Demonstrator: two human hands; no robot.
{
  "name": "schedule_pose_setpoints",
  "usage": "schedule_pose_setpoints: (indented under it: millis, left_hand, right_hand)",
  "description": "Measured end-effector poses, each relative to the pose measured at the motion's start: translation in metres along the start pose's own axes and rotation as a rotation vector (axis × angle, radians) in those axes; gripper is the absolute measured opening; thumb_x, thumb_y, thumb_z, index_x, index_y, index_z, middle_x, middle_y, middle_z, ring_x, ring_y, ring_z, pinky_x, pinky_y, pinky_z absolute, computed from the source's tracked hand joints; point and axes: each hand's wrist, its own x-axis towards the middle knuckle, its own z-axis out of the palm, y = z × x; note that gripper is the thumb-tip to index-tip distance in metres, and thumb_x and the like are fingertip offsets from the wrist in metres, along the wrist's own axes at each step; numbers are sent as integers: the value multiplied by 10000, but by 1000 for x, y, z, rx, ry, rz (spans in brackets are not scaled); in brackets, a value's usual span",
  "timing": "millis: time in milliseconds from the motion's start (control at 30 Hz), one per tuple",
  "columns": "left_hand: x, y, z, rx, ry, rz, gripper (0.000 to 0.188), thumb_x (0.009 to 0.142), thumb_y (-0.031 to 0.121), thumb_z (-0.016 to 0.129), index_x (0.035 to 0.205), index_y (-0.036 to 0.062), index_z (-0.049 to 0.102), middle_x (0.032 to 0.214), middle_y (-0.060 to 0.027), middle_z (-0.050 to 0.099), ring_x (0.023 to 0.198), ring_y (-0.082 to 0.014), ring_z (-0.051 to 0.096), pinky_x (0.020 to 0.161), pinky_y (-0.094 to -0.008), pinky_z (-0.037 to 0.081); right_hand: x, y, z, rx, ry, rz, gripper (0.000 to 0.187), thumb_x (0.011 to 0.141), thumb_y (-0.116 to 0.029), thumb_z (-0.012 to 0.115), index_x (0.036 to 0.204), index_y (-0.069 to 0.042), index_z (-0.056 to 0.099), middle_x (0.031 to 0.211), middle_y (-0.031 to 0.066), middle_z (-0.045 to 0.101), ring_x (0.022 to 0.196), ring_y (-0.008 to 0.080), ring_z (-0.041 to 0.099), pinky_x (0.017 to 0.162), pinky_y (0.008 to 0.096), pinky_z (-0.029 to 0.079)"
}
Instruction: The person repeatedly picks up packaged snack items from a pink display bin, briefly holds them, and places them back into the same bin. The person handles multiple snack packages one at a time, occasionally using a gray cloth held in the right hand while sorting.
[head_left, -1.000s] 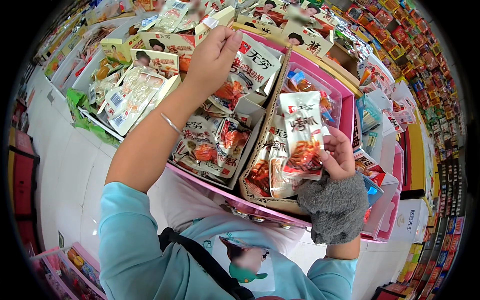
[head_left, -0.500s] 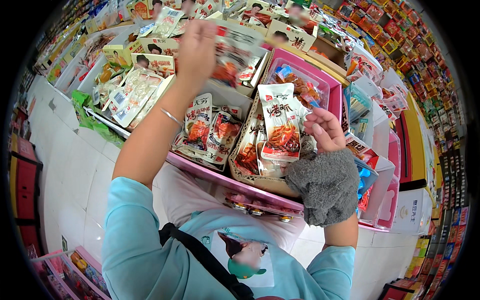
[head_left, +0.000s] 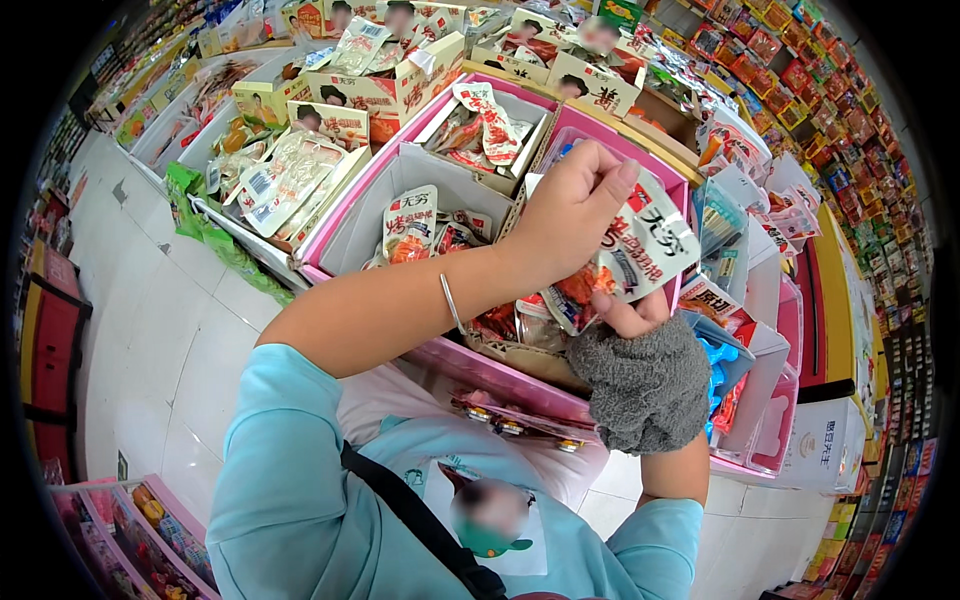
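My left hand (head_left: pixel 572 212) reaches across to the right, its fingers closed on the top of a white and red snack packet (head_left: pixel 655 245). My right hand (head_left: pixel 640 375), in a grey fingerless glove, grips a bundle of the same snack packets (head_left: pixel 560 300) from below. The two hands meet over an open cardboard box (head_left: pixel 440 190) with a few similar packets lying in it. A thin bracelet (head_left: pixel 450 302) sits on my left wrist.
The boxes stand in a pink display bin (head_left: pixel 500 375). More cartons of snack packets (head_left: pixel 380 70) fill the back, and clear wrapped packs (head_left: pixel 285 175) lie at the left. Packed shelves (head_left: pixel 860 200) run along the right. White tiled floor (head_left: pixel 150 340) lies at the left.
My left hand has come back from the far boxes and down to the right, onto the packets in my right hand. The right hand has shifted slightly right with its bundle.
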Motion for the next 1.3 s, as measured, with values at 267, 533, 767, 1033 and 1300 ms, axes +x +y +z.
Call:
schedule_pose_setpoints:
  millis: [267,533,767,1033,1300]
  left_hand:
    - [8,7,-71,761,-61,18,235,845,272,454,844,38,447,760,-63,532,703,-152,514,645,-259,414]
    - [-29,-11,-148,1757,-576,-778,752,716,540,480,1112,-90,367,931,-238,548,865,-334,547,759,-367,427]
    - [-27,-15,-155,1504,-502,-930,857,648,305,522,1243,-107,63,936,-302,518,876,-381,523,787,-364,403]
    - [-37,-3,-151,1408,-401,-671,870,583,258,613,1266,19,132,1071,-267,407,980,-389,452,839,-364,389]
    - [-3,49,-87,783,-131,-158,994,539,384,694,1276,49,117,1168,-261,381,1041,-308,451,867,-340,364]
  right_hand:
    - [11,7,-10,160,250,77,392,823,-160,489,1171,-5,400,1128,82,478,1042,152,433,898,304,312]
    - [12,5,-5,459,335,144,416,812,-181,505,1176,-15,389,1111,77,480,1012,166,455,876,310,339]
    - [16,12,-10,495,432,150,437,806,-157,492,1189,-32,321,1101,122,466,999,240,473,834,390,398]
    - [19,11,-18,461,504,158,416,816,-192,502,1164,-45,329,1072,129,482,974,240,500,798,414,436]
    - [21,5,-9,571,434,179,403,818,-189,489,1153,-5,362,1072,125,483,960,228,498,824,379,409]
